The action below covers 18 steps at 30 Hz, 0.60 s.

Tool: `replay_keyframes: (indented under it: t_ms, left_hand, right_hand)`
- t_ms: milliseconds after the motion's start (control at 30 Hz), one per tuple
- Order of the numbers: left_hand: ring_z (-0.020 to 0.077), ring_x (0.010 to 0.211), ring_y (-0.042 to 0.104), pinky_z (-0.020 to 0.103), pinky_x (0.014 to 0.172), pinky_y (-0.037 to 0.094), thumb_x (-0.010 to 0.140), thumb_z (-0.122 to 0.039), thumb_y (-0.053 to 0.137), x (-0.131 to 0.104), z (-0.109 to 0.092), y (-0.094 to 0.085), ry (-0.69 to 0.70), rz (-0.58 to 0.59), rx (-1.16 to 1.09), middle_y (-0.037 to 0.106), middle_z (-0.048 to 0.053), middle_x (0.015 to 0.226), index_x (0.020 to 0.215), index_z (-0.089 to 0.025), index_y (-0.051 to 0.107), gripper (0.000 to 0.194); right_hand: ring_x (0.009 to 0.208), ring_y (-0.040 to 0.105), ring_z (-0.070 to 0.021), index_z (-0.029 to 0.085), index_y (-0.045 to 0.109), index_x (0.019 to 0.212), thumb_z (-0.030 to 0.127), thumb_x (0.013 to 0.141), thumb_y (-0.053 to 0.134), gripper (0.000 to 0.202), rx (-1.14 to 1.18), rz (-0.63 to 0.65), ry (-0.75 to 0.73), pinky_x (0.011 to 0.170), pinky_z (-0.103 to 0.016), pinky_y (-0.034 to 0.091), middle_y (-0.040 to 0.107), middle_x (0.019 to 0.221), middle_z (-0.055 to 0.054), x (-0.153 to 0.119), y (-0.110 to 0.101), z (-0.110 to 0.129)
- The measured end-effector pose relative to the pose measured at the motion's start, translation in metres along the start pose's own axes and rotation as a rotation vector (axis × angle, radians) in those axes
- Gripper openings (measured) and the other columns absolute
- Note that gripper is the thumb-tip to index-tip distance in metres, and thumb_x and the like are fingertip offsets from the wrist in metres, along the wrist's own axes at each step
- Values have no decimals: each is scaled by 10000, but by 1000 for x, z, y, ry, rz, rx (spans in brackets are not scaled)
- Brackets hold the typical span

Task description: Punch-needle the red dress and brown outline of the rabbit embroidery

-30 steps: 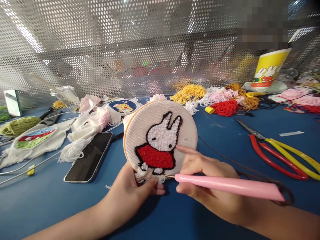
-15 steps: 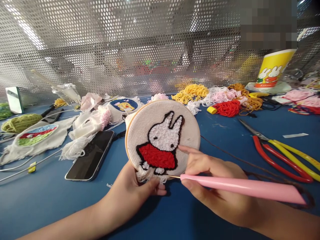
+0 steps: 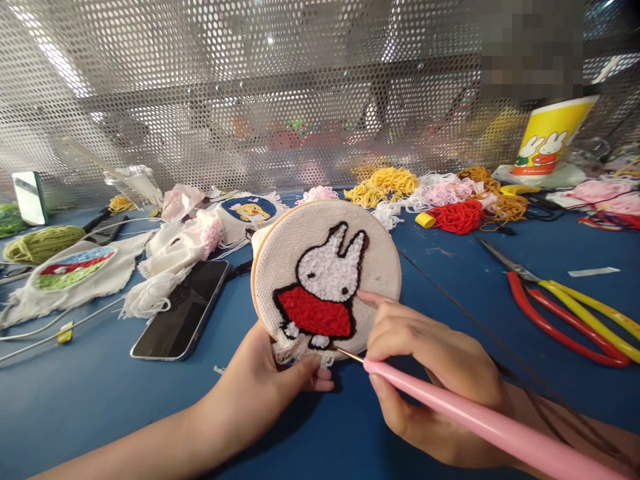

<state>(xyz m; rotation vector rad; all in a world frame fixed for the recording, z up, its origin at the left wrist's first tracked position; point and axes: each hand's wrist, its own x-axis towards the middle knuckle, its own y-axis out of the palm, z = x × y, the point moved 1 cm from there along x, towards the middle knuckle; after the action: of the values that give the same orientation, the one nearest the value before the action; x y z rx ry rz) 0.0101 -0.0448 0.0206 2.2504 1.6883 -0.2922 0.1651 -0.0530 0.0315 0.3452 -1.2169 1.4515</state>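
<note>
Pink plastic forms the handle of the punch needle [image 3: 480, 423], which we see pinched between the curled fingers [image 3: 387, 390] of the right hand [image 3: 430, 380]; its thin metal tip meets the lower edge of the embroidery hoop [image 3: 326, 280], just right of the fringe of loose cloth. The index finger of this hand lies stretched against the fabric beside the red dress of the stitched rabbit [image 3: 325, 287]. A dark thread [image 3: 450, 293] runs from the hoop's right side across the table toward the rear of the needle.

We note the left hand [image 3: 273, 390] closed on the bottom of the hoop, thumb in front over the frayed cloth, the other fingers hidden behind. The hoop is held tilted up, above the blue table [image 3: 100, 400], between the two hands and facing us.

Left of the hoop lies a dark phone [image 3: 183, 310], screen up, just beside heaps of white cloth [image 3: 170, 257]. Farther left we find a cloth with a coloured oval patch [image 3: 67, 270] and a ball of green yarn [image 3: 40, 243]. Well apart on the right lie scissors [image 3: 565, 303] with red and yellow handles. Tangles of yellow, pink and red yarn [image 3: 455, 215] sit behind, near a yellow paper cup [image 3: 547, 137] and the perforated metal screen [image 3: 250, 93].
</note>
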Motion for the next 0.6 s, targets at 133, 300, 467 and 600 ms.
replay_keyframes:
  t_ms: [133, 300, 467, 600]
  left_hand:
    - [93, 530, 578, 204, 534, 513, 602, -193, 649, 0, 1, 0, -3, 0, 3, 625, -9, 684, 876, -128, 496, 321]
    - [82, 530, 571, 194, 535, 512, 618, -173, 642, 0, 1, -1, -9, 8, -13, 608, -24, 653, 881, -128, 491, 306]
    - [72, 522, 565, 186, 531, 514, 631, -146, 636, 0, 2, -1, -15, 16, -41, 599, -29, 633, 861, -117, 495, 271]
    - [78, 534, 572, 197, 543, 521, 634, -150, 637, -1, 3, -1, -18, 19, -35, 605, -22, 647, 872, -116, 492, 282]
  right_hand:
    - [512, 447, -92, 169, 461, 648, 1, 598, 452, 175, 15, 77, 1, 784, -382, 444, 498, 538, 10, -2, -3, -2]
    - [579, 465, -101, 154, 481, 679, 3, 615, 463, 165, 13, 158, -9, 822, -388, 422, 503, 590, -4, -6, -6, -6]
    - [549, 444, -110, 166, 485, 630, 5, 601, 414, 178, -43, 154, -25, 783, -375, 439, 483, 550, -2, -2, -2, -3]
    - [550, 419, -114, 155, 519, 576, 4, 594, 408, 188, -91, 196, -49, 754, -368, 444, 454, 536, -11, 0, 1, -1]
